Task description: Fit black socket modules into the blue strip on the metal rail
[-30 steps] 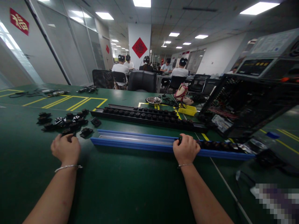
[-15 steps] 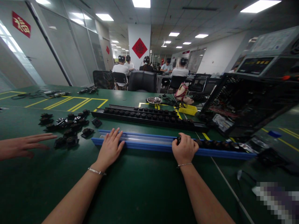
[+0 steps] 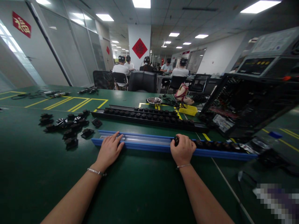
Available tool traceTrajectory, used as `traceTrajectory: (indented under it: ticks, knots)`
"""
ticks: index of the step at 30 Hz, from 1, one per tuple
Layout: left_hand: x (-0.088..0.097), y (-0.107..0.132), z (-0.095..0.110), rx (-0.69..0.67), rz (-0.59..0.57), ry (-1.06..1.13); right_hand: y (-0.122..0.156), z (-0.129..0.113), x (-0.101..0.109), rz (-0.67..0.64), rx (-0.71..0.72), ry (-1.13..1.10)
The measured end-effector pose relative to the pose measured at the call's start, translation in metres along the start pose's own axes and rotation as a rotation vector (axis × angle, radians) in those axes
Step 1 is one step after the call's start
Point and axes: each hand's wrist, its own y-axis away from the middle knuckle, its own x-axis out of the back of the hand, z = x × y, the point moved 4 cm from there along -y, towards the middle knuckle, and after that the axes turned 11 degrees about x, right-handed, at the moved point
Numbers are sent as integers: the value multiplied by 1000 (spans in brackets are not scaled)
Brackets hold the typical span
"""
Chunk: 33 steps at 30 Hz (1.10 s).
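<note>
**Green bench, both hands on the blue rail**

Green table (image 3: 140,193) in an open office, ceiling panels lit. Nearest, the left hand (image 3: 109,151) lies flat with fingers spread on the left stretch of the blue rail (image 3: 149,143); I judge it pins the rail against sliding. At the rail's middle the right hand (image 3: 183,150) is curled, fingers closed over a black part (image 3: 176,140). Knuckles hide whether it is pinched or only pressed. Right of that hand the rail carries a row of parts (image 3: 217,145), its end lost in blur. Left of the rail: loose parts (image 3: 67,126), scattered within reach. Behind the rail: a black rail (image 3: 149,117), loaded, lying parallel. Right of the rail: an open case (image 3: 245,105), insides too dark to read. Far behind the rail: seated people (image 3: 147,67), backs turned.
</note>
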Motion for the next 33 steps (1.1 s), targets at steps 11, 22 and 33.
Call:
traceTrajectory:
  ticks: [11, 22, 33]
  knots:
    - [0, 0, -2, -10, 8, 30, -1, -9, 4, -19, 32, -44]
    - [2, -1, -1, -15, -5, 38, 1, -6, 0, -31, -9, -87]
    - [0, -1, -3, -19, -4, 41, 2, -6, -4, -103, -95, -60]
